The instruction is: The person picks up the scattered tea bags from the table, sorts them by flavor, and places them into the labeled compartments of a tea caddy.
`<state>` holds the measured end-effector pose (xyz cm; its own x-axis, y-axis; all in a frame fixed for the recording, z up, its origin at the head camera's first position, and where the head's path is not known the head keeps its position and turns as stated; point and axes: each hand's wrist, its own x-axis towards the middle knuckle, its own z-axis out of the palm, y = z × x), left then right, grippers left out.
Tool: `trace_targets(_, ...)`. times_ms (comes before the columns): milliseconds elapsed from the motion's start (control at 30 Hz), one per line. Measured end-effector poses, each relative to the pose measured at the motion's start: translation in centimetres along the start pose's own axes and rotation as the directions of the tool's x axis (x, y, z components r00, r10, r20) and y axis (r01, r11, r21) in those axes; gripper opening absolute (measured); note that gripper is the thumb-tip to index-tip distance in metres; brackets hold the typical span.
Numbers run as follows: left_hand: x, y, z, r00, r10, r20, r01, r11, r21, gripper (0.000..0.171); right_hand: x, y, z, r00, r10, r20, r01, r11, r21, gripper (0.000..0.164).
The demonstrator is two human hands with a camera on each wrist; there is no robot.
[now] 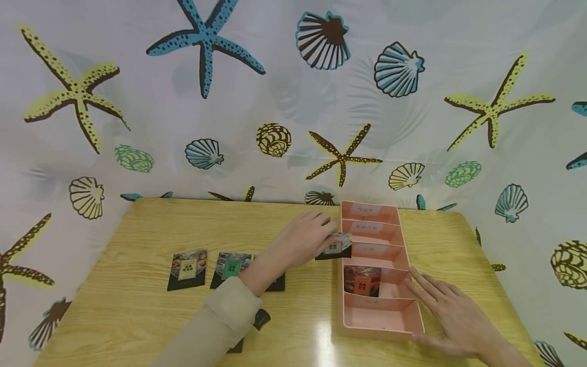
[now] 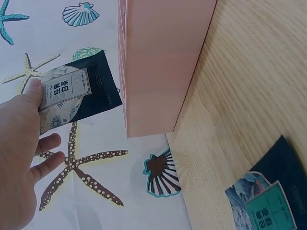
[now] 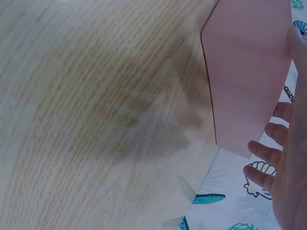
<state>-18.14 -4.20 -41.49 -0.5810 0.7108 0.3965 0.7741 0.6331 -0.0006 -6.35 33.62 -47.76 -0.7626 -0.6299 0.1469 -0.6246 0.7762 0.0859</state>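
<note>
My left hand [image 1: 300, 239] pinches a tea packet [image 2: 98, 88] with a dark lower part and a pale label, tilted above the left rim of the pink divided box [image 1: 380, 334]. In the head view this packet overlaps the box near its third compartment from the back. Another tea packet [image 1: 363, 281], with a red label, stands in the second compartment from the front. On the box's right rim rest the outstretched fingers of my right hand [image 1: 451, 316], its thumb near the front right corner. The right wrist view shows that hand [image 3: 290, 143] along the pink side wall.
Left of the box lie a yellow-label packet [image 1: 188, 270], a green-label packet [image 1: 231, 267] and another packet [image 1: 276, 283] partly behind my left wrist. A small black object [image 1: 262, 319] sits beside the left sleeve [image 1: 224, 321]. Patterned cloth [image 1: 275, 102] hangs behind the table.
</note>
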Motion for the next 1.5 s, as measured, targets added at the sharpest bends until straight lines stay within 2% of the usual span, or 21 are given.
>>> trace_targets(333, 2.4, 0.5, 1.1, 0.999, 0.051, -0.009, -0.051, 0.999, 0.007, 0.026, 0.0, 0.0, 0.0, 1.000, 0.004, 0.008, -0.004, 1.000, 0.006, 0.107)
trace_targets(500, 3.5, 1.0, 1.8, 0.998, 0.060, 0.021, -0.061, 0.998, 0.024, 0.028, 0.0, 0.0, 0.0, 1.000, 0.011, 0.011, -0.011, 1.000, 0.014, 0.107)
trace_targets(700, 4.2, 1.6, 2.8, 0.996, 0.085, 0.021, -0.087, 0.994, 0.070, 0.030, 0.0, -0.1, 0.0, 1.000, 0.018, 0.024, -0.019, 1.000, 0.014, 0.106)
trace_targets(1000, 4.9, 2.3, 3.4, 0.997, 0.076, -0.006, -0.076, 0.997, 0.034, 0.029, 0.0, -0.1, 0.0, 1.000, 0.000, -0.013, 0.000, 1.000, -0.004, 0.107)
trace_targets(1100, 5.0, 2.5, 3.6, 0.997, 0.070, 0.023, -0.071, 0.997, 0.041, 0.030, 0.0, -0.1, 0.0, 1.000, 0.000, -0.013, 0.000, 1.000, -0.002, 0.107)
trace_targets(1233, 4.9, 2.8, 4.3, 0.993, 0.066, 0.094, -0.070, 0.997, 0.043, 0.031, 0.0, -0.1, 0.0, 1.000, 0.005, -0.007, -0.005, 1.000, 0.002, 0.107)
trace_targets(1500, 4.5, 3.6, 5.8, 0.975, 0.040, 0.220, -0.048, 0.998, 0.034, 0.036, 0.0, -0.2, -0.1, 0.999, 0.027, 0.018, -0.027, 1.000, 0.007, 0.106)
